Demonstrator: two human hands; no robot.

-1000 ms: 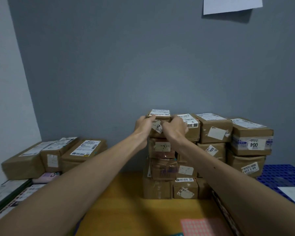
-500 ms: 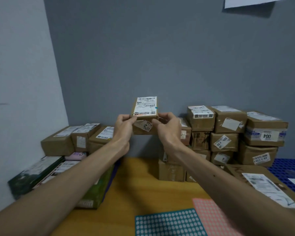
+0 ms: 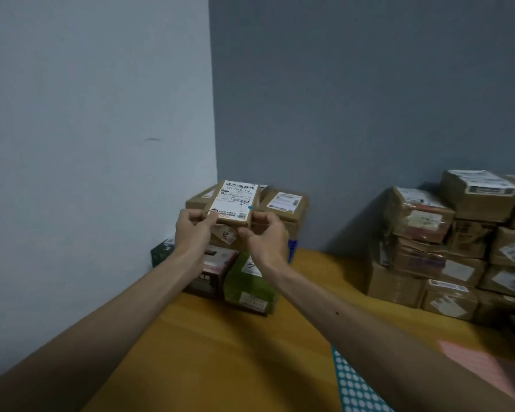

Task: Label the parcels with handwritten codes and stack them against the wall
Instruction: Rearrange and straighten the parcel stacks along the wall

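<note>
Head view: left hand (image 3: 192, 231) and right hand (image 3: 263, 237) both grip the small parcel (image 3: 234, 203) at its near end, fingers curled round its sides, shipping label up. The parcel sits above the corner pile (image 3: 283, 203) at the table's (image 3: 220, 352) far left corner; I can't tell if they touch. A bigger stack (image 3: 446, 239) stands at the far right edge.

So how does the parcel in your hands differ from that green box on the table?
The held parcel is plain brown cardboard; the green box is printed green. The held parcel is gripped by the left hand and right hand, raised off the table; the green box rests on it. Both carry white labels.
</note>
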